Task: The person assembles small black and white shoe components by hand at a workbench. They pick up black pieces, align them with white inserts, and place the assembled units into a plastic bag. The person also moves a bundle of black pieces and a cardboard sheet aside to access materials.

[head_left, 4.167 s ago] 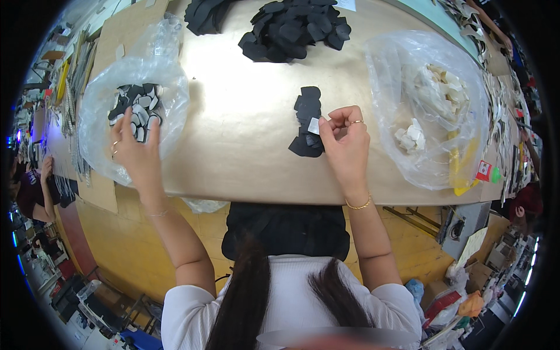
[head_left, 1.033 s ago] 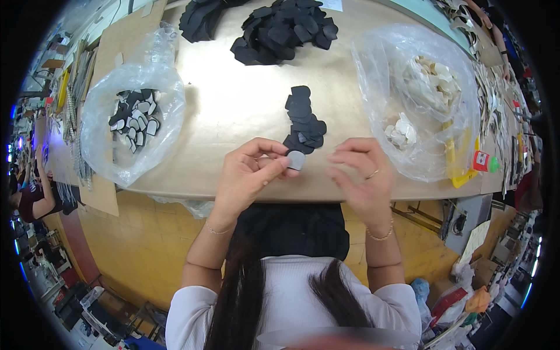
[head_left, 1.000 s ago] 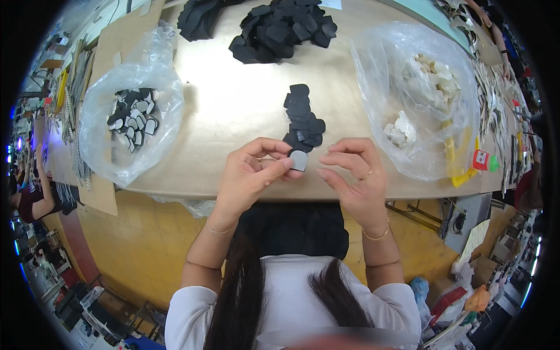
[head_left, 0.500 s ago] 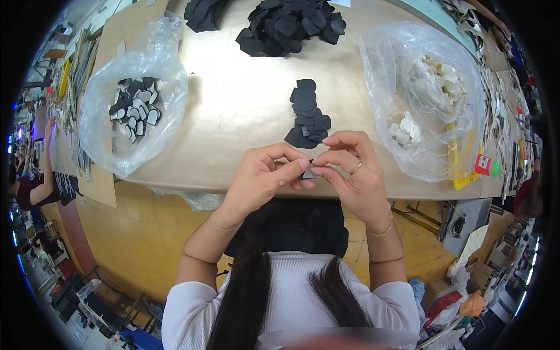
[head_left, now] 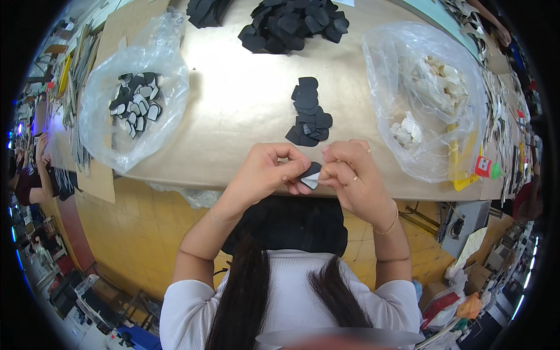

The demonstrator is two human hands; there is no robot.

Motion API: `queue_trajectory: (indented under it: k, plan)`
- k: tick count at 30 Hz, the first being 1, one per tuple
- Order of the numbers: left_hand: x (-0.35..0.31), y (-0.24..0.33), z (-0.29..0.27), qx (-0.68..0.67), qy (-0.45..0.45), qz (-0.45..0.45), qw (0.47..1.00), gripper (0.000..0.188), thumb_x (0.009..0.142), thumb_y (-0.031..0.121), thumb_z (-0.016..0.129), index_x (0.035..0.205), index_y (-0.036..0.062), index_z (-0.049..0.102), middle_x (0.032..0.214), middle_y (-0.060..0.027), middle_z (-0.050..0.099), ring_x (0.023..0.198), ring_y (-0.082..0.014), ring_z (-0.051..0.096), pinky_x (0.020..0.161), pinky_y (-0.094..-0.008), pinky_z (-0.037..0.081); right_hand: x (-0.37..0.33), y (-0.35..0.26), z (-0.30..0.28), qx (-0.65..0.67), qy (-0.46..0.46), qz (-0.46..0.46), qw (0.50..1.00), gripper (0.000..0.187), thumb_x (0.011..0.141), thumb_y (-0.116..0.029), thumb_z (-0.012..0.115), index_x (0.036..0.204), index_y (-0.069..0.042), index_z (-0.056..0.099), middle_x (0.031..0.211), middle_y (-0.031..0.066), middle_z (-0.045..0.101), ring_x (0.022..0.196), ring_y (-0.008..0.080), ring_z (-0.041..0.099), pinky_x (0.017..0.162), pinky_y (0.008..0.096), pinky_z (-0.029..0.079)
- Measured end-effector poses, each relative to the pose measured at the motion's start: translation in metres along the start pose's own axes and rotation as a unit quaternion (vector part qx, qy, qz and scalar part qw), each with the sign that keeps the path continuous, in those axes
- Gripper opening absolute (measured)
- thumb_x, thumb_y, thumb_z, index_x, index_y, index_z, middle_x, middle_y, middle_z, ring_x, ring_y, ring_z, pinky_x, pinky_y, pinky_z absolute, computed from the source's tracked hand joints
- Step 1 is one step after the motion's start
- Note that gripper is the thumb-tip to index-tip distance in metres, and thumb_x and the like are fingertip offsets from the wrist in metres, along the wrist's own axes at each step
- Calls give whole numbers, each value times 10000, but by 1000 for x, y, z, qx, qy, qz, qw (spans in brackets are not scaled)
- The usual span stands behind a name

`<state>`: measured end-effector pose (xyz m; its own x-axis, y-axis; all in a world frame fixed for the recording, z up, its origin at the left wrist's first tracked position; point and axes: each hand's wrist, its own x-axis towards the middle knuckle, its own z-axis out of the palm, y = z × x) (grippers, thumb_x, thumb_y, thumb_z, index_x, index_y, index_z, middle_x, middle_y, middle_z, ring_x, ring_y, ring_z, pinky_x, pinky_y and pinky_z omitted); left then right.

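Note:
Over the table's near edge, my left hand (head_left: 262, 175) pinches a small black rounded piece (head_left: 313, 169) between thumb and fingers. A white layer (head_left: 310, 180) shows on its lower part. My right hand (head_left: 357, 181) is closed, with thumb and forefinger pinched at the white layer's right edge; the fingertips partly hide the contact. Just beyond my hands, a short row of overlapping black pieces (head_left: 306, 108) lies on the table.
A large heap of black pieces (head_left: 289, 24) lies at the far side, beside a smaller stack (head_left: 207, 11). At left, an open clear bag (head_left: 96, 137) holds black-and-white pieces. At right, another clear bag (head_left: 382, 76) holds cream scraps, near a red bottle with a green cap (head_left: 485, 167).
My right hand has turned and shifted slightly right, its fingers curling in. The black piece in my left hand is now more exposed, with its white layer showing.

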<state>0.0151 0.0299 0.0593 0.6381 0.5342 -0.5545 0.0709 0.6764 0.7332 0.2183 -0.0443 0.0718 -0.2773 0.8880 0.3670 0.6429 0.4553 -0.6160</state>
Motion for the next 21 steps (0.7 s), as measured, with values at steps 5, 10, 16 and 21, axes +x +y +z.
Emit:
queue_trajectory:
  k: [5,10,16,21]
  plan:
    - [6,-6,-2,83,7,1,997,144,952,125,687,935,-17,682,780,-61,674,612,-122,683,527,-215,509,-12,-13,-13,139,56,53,987,203,793,25,711,905,-52,561,1000,94,625,895,274,629,795,359,487]
    - [18,-24,6,410,44,237,880,110,905,90,717,951,-9,706,808,-74,632,619,-141,623,552,-260,480,-17,-2,-13,105,-31,245,963,141,849,-9,716,944,-30,615,850,106,673,788,251,659,713,327,523]
    - [9,-49,-8,451,143,309,825,128,856,51,721,977,11,706,928,-110,617,817,-258,615,713,-343,487,-24,14,25,155,9,324,933,207,842,-25,766,1021,-3,665,852,72,698,752,156,663,728,273,522]
    - [-14,-66,-19,566,104,407,709,226,821,103,737,1038,67,685,1116,-86,604,1019,-286,593,884,-415,452,-28,13,38,105,30,277,955,266,824,-26,781,1060,-9,661,838,69,694,764,167,654,718,288,521]
